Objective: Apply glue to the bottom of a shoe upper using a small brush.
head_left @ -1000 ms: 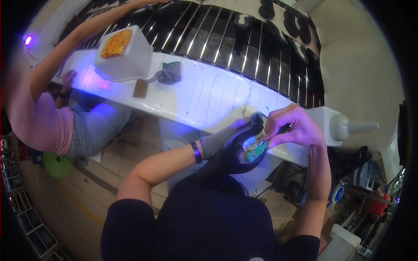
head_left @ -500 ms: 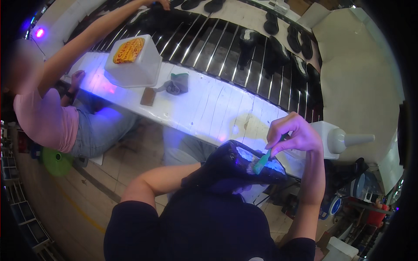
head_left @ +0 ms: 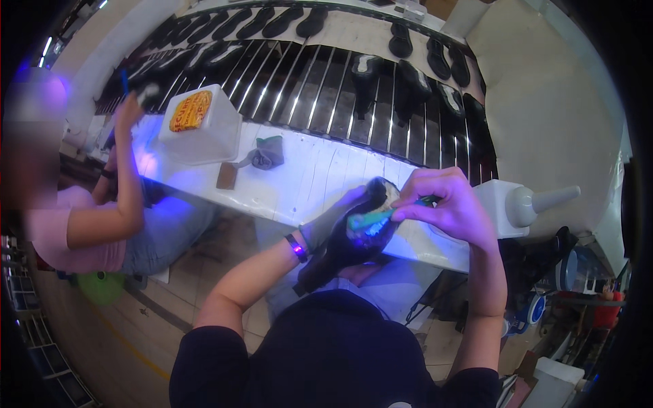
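Above the front edge of the white table, a black boot (head_left: 333, 260) is tilted with its underside up. My left hand (head_left: 332, 219), which looks covered in a greyish glove, is closed around it from the left. A patch on the boot's underside glows blue-white under the violet light. My right hand (head_left: 442, 204) pinches a green brush (head_left: 371, 219), its head against that underside. The bristles are mostly hidden by the brush and the tilt of the boot. A lit band (head_left: 296, 248) circles my left wrist.
A white square container with an orange label (head_left: 198, 126), a grey cloth (head_left: 267, 154) and a brown block (head_left: 227, 175) are on the table (head_left: 306, 163). Beyond runs a roller rack (head_left: 306, 95) with black uppers and soles. A white spouted bottle (head_left: 520, 207) stands right; a co-worker (head_left: 88, 217) sits left.
The boot has turned and moved up, so my left hand now shows. My right hand has come along, the brush lying flatter. The co-worker's raised arm has come down and back.
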`<state>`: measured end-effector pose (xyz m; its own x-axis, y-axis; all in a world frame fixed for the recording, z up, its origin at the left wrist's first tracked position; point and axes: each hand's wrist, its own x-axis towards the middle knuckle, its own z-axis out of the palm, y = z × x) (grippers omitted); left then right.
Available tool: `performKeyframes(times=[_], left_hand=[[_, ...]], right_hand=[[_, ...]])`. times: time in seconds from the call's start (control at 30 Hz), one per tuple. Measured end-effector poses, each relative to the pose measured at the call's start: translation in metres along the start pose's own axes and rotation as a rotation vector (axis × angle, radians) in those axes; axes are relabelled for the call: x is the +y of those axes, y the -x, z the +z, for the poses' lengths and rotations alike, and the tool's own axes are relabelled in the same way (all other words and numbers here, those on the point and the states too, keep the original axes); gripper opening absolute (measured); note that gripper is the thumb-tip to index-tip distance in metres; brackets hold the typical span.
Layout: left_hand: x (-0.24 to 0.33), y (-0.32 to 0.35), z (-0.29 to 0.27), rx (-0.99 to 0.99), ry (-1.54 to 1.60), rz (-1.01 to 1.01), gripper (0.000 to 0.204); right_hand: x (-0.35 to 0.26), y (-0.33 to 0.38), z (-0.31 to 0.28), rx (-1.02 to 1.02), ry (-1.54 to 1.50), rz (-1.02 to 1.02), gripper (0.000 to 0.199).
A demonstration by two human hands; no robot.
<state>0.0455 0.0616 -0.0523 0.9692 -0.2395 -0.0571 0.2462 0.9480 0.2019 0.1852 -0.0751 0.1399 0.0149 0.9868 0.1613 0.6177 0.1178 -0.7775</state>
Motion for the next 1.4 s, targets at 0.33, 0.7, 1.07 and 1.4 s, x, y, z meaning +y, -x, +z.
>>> performKeyframes(times=[0.33,0.7,1.07,1.4], left_hand=[[0.024,0.006,-0.009,0.302,-0.415,0.374,0.052],[0.094,-0.005,-0.128,0.306,-0.269,0.483,0.075],[0.374,-0.065,-0.106,0.453,-0.617,0.584,0.076],[0.445,-0.078,-0.226,0.580,-0.697,0.900,0.086]], right_hand=[[0.079,0.048,0.075,0.946,-0.507,0.491,0.024],[0.069,0.082,0.156,0.754,-0.663,0.467,0.043],[0.089,0.086,0.149,0.993,-0.582,0.659,0.046],[0.105,0.081,0.143,0.880,-0.666,0.909,0.045]])
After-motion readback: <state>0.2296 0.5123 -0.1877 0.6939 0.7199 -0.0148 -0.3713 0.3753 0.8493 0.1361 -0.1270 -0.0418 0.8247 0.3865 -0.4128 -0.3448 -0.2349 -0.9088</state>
